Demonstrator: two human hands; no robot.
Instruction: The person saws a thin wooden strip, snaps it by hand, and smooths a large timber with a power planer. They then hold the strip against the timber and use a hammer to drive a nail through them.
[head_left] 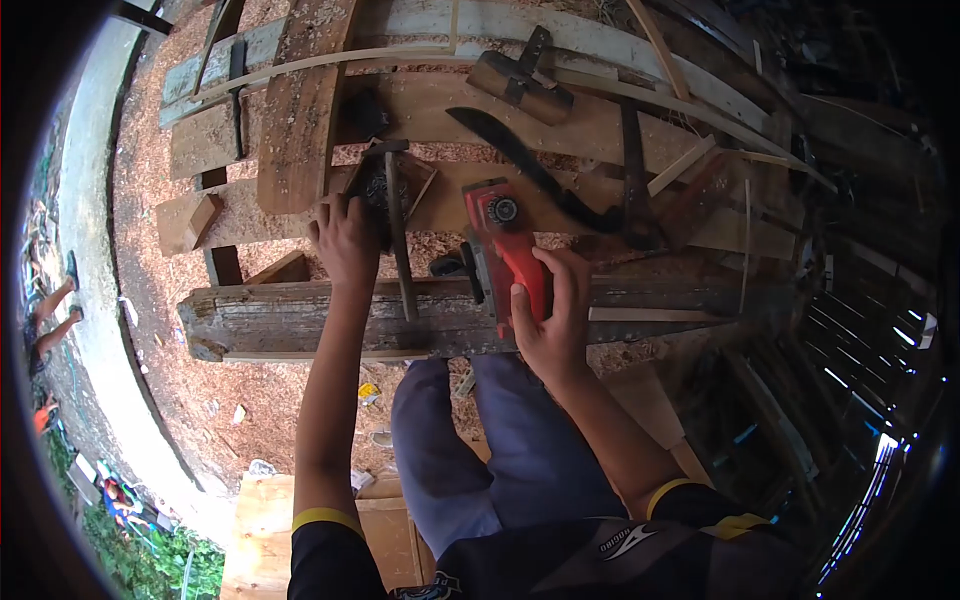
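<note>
My right hand (555, 320) is wrapped around the red body of an electric planer (520, 265), which has a dark round knob at its far end. The planer rests across a thick weathered beam (270, 318). Farther left, my left hand (347, 245) has its fingers curled at the near left side of a dark box (372, 190) that seems to hold nails or small metal pieces. What those fingers grip is hidden. A hammer (400, 240) lies beside that hand, its head against the box and its handle pointing toward me.
A long curved machete (520, 150) lies on the planks beyond the planer. Farther off sits a wooden hand plane (520, 85). A brown board (305, 120) slants across the planks at left. Wood shavings (265, 390) cover the ground. Another person's legs (55, 315) show at far left.
</note>
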